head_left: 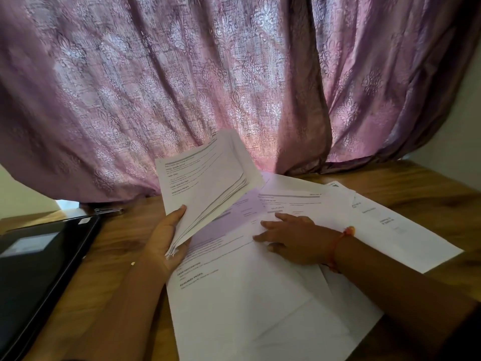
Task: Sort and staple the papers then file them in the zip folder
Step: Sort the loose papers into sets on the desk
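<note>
while the left hand point(166, 237) is gripping a stack of sheets point(205, 188) by its near corner, thumb on top & fingers curled under, it's holding the stack tilted up off the table, prob to keep the sorted pages apart from the rest & their edges together. pages are fanning a bit at the lower right edge, so the grasp is looking loose-ish there.

right hand point(289, 237) is lying flat on the loose papers point(260, 295), fingers straight & spread, grasping nothing, just pressing. judging by that, it's pinning the pile so it isn't sliding, or feeling for the next sheet to lift. an orange thread band point(341, 243) is sitting on that wrist.

loose papers are spreading overlapped across the wooden table point(416, 186), from the near edge out toward the right, some w/ printed headings facing up, so sorting is looking only partway done.

further out on the left, the zip folder point(44, 261), dark & flat, is lying well apart from the papers w/ nothing going into it yet. just beyond its far corner a small metal thing point(109, 211) is lying, maybe the stapler, can't tell. a purple curtain point(234, 74) is hanging behind the table.
</note>
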Demonstrator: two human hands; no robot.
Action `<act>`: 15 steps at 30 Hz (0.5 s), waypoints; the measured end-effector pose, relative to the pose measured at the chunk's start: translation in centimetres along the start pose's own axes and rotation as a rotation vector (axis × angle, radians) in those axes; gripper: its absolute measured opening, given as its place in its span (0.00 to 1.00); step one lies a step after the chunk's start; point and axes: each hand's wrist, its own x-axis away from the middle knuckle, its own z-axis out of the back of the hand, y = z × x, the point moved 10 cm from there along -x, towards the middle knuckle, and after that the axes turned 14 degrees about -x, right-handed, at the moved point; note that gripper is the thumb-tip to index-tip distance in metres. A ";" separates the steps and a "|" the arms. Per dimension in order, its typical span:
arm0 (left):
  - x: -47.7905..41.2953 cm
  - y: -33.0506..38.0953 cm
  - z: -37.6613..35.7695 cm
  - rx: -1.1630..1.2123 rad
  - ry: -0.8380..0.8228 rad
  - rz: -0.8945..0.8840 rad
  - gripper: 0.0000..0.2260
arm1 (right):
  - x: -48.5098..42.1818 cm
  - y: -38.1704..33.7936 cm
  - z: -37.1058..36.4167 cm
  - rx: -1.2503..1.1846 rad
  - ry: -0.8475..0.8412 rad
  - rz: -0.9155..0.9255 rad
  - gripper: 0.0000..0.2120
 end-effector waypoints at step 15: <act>-1.2 -0.6 1.4 -0.061 0.053 0.014 0.05 | 0.6 0.8 3.6 -0.236 0.221 -0.001 0.20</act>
